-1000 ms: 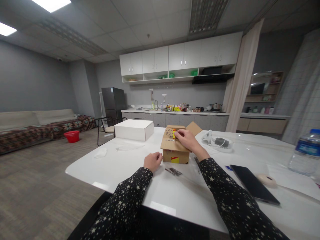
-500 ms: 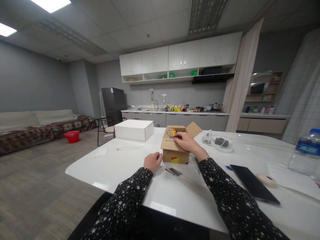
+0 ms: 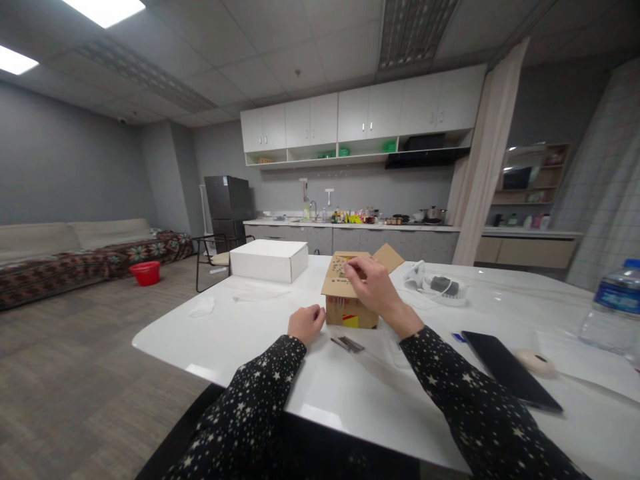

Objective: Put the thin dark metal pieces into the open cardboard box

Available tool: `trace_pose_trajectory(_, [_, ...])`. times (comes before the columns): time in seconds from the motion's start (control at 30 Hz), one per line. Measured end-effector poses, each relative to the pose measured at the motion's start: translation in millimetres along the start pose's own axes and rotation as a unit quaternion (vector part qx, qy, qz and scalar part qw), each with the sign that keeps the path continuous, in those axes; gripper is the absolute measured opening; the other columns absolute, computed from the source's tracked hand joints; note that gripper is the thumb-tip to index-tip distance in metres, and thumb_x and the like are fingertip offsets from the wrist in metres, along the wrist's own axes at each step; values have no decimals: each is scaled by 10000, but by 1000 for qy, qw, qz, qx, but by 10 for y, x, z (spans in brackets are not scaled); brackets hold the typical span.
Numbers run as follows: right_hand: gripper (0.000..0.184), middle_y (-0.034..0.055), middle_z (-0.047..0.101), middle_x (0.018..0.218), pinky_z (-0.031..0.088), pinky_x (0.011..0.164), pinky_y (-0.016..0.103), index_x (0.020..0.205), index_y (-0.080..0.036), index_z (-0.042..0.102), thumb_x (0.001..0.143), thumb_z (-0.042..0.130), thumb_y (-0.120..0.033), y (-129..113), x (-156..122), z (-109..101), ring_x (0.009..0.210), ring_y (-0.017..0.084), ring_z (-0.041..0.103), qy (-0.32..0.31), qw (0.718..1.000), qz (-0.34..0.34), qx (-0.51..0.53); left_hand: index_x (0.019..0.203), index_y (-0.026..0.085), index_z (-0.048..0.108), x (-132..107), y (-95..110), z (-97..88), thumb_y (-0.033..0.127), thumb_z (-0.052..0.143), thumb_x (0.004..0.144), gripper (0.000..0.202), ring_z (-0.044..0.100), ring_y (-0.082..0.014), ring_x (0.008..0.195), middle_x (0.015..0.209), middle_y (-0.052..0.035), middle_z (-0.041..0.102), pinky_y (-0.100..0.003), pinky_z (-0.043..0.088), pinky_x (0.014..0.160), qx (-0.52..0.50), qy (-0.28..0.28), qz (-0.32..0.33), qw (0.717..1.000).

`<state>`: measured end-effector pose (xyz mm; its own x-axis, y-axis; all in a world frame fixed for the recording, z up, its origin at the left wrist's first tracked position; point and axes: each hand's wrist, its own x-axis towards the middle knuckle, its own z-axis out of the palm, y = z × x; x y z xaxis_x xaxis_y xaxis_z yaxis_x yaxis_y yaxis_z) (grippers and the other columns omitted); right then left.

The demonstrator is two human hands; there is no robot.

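Head view, looking down a white table (image 3: 240, 333) that fills the lower half of the frame: the right hand (image 3: 373, 287) sits at centre frame over the near flap of a small cardboard box (image 3: 350, 303), fingers curled and pinched together at the flap's top edge. Whether something tiny is held between the fingertips is too small to tell; the grip looks like a fine pinch rather than a full grasp, which suits the rows of small items that seem stuck into the flap.

The left hand (image 3: 306, 323), just left of the box's lower corner, rests on the table as a loose fist, holding nothing, apart from the box. It seems parked there for balance.

A few thin dark pins or nails (image 3: 346, 343) lie in a small bunch on the table just below the box, between the two forearms, within easy reach of either hand.

Further left and behind stands a closed white box (image 3: 269, 259). To the right of the cardboard box lies a bundle of white cable (image 3: 435, 285); lower right, a dark phone (image 3: 510, 368) lies flat, and a water bottle (image 3: 613, 313) stands at the right edge.
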<state>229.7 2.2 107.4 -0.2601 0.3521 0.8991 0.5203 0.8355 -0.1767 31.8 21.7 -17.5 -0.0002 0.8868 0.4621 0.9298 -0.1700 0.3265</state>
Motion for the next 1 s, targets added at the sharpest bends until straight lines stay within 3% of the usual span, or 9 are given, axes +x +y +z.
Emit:
trace_pose_trajectory(0.1, [183,44,652,744,426,702,299,822,-173,609,953,486,-204,-202,-150,34,709,165,579,-19,996,-88,8,694,214,621,1,1,-10,408,375,961,412,601,-177,677,686,-38,684,-298,215,588,2,-3,0,1000])
trace_pose_trajectory(0.23, [209,31,621,687,403,607,278,809,-160,607,945,449,-181,-301,-516,148,632,150,540,-137,966,-221,-4,748,218,657,-7,1,-24,406,395,956,384,608,-182,702,730,-43,702,-293,224,590,2,-8,0,1000])
trace_pose_trajectory(0.3, [217,29,612,681,383,587,283,777,-163,606,917,440,-162,-266,-714,214,616,148,532,-201,947,-247,-44,733,216,653,-12,0,-22,407,389,958,396,602,-183,695,713,-46,694,-295,221,588,3,-5,-2,1000])
trace_pose_trajectory(0.4, [201,35,624,718,350,563,285,745,-167,599,898,467,-166,-157,-940,284,632,152,551,-298,929,-193,-108,697,214,631,-18,-2,-10,417,375,961,420,593,-179,675,683,-42,679,-298,213,584,3,2,-1,1000])
trace_pose_trajectory(0.5, [175,50,659,837,358,587,283,802,-169,619,917,489,-195,-56,-1055,311,678,154,584,-351,922,-98,-135,671,213,608,-21,-5,2,413,375,958,421,585,-171,655,661,-35,668,-299,208,580,0,6,-1,1000])
trace_pose_trajectory(0.7, [150,79,664,954,416,704,301,898,-175,654,927,522,-239,-29,-1105,311,857,204,629,-387,912,22,-131,671,213,605,-25,-12,2,416,386,949,408,577,-168,649,668,-32,669,-291,212,585,-6,7,-7,1000])
trace_pose_trajectory(1.0, [138,77,660,940,414,712,291,872,-176,658,903,527,-208,-26,-1122,316,835,196,615,-383,916,66,-104,656,211,589,-19,5,17,416,388,948,409,569,-165,649,661,-29,660,-290,219,587,-9,5,-7,1000])
